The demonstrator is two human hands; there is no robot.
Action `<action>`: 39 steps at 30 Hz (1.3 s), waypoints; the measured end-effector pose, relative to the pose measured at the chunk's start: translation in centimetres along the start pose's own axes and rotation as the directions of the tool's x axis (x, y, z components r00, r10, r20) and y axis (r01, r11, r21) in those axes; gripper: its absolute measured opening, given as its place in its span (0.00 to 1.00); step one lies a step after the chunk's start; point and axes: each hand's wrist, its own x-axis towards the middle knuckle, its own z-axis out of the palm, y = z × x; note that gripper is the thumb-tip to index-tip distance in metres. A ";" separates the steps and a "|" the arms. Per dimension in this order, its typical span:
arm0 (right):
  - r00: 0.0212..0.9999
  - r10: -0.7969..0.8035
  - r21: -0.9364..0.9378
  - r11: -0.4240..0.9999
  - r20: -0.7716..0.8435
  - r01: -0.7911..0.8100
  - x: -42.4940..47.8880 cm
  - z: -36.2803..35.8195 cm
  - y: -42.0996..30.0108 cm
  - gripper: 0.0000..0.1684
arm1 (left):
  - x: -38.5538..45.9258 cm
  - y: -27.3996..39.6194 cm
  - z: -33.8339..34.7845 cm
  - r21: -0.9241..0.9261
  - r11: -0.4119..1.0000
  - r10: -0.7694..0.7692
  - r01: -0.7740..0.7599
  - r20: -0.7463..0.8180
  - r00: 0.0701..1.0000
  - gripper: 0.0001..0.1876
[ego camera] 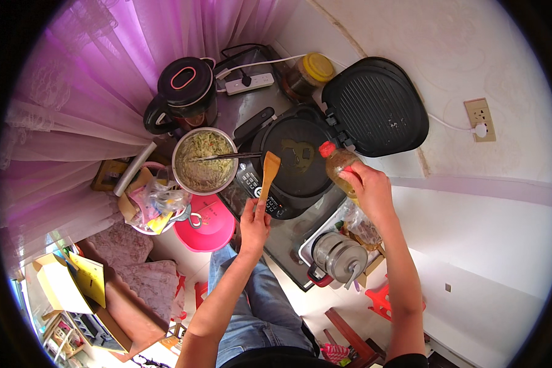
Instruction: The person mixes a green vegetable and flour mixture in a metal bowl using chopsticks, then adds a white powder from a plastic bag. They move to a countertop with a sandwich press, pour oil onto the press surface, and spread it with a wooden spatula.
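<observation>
My left hand [255, 227] grips the handle of a wooden spatula [270, 171], whose blade is at the near left rim of a black electric griddle pan [299, 179]. A pool of yellowish oil [299, 154] lies on the pan's dark surface. My right hand [370, 188] holds a clear plastic bottle of oil [340, 164] with a red cap, tilted beside the pan's right edge. The ridged griddle lid [376, 108] is swung back towards the wall. Left of the pan, a metal bowl [205, 179] holds a greenish batter-like mix, with dark chopsticks [239, 156] reaching over its rim.
A black electric kettle [186, 89], a power strip [250, 84] and a yellow-lidded jar [310, 73] stand at the back. A pink basin [209, 230] and a bin with plastic bags [154, 198] sit at left. A lidded glass jar [338, 257] stands by a white tray [306, 246] at right.
</observation>
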 end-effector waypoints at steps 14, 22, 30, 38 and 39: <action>0.983 0.127 0.357 0.919 0.135 -0.168 -3.5 5.6 1.9 0.15 | -2.2 1.2 2.9 -0.215 0.947 -0.187 0.239 0.237 0.953 0.13; 0.979 0.161 0.400 0.895 0.126 -0.199 -5.6 7.4 2.2 0.13 | -3.1 2.5 2.9 -0.215 0.964 -0.114 0.157 0.198 0.973 0.13; 0.960 0.229 0.487 0.828 0.159 -0.278 -6.4 8.6 2.0 0.11 | -3.0 2.1 3.2 -0.187 0.978 -0.059 0.097 0.198 0.978 0.13; 0.955 0.290 0.620 0.738 0.064 -0.266 -8.1 8.6 1.7 0.11 | -3.0 2.0 3.9 -0.086 0.992 -0.073 0.093 0.211 0.975 0.13; 0.959 0.277 0.595 0.763 0.053 -0.254 -8.1 9.0 1.7 0.11 | -3.1 2.0 4.1 -0.074 0.993 -0.077 0.095 0.218 0.973 0.13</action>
